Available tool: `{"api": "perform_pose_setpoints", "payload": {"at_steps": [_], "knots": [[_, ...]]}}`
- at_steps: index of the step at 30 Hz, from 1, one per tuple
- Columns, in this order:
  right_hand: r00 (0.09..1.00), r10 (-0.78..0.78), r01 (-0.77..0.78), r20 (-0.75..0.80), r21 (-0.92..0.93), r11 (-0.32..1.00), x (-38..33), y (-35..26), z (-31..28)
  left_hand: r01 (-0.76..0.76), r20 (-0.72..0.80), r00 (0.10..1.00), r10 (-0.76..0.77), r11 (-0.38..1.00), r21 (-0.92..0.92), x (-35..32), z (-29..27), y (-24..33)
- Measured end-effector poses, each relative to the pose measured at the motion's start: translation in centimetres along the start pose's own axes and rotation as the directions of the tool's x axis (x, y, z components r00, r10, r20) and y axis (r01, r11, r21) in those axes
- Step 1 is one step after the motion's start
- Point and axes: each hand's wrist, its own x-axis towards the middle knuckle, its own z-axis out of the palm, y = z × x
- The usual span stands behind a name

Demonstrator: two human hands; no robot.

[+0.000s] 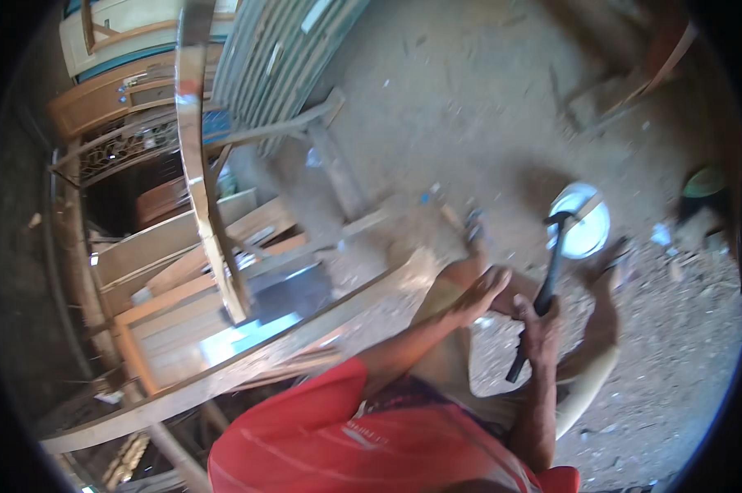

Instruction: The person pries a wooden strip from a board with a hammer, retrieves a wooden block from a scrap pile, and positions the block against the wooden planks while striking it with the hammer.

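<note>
My right hand (540, 333) is wrapped around the dark handle of a hammer (550, 271). The hammer stands head up, its dark head overlapping the near side of a white bucket (583, 238) on the ground, and the handle's end sticks out below my fist. To the left, my left hand (487, 292) is raised in front of my leg, its fingers bunched together; anything inside them is too small to make out. Beside my left arm, a long wooden beam (272, 355) slants from the lower left up to the middle.
An upright wooden post (192, 156) rises at the left. Behind it lie boards, a framed panel (165, 337) and a low wooden frame (330, 156). Corrugated metal sheets (276, 62) lean at the back. Debris litters the dirt floor (453, 90); a wooden piece (609, 99) stands far right.
</note>
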Motion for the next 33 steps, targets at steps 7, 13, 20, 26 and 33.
{"api": "perform_pose_setpoints", "payload": {"at_steps": [7,13,20,26,33], "knots": [[0.967,-0.141,0.130,-0.214,-0.065,0.989,1.5,5.4,2.7,-0.038,0.200,0.979,0.044,0.999,-0.034,4.4,-0.4,-0.8],[0.947,-0.207,0.172,-0.244,-0.155,0.973,1.9,5.8,3.3,0.113,0.335,0.940,-0.063,0.985,-0.133,5.4,-0.4,-2.0],[0.942,-0.183,0.128,-0.280,-0.205,0.970,2.1,6.2,3.1,0.040,0.354,0.935,0.034,0.979,-0.199,5.2,-1.0,-1.6],[0.969,-0.169,0.146,-0.178,-0.135,0.980,1.8,3.9,1.7,0.059,0.122,0.992,-0.026,0.961,-0.270,2.4,-1.0,-0.6],[0.942,-0.286,0.317,-0.173,0.193,0.929,-4.4,4.2,-1.3,-0.030,-0.050,0.999,0.021,0.982,-0.188,-7.9,-4.6,3.4]]}}
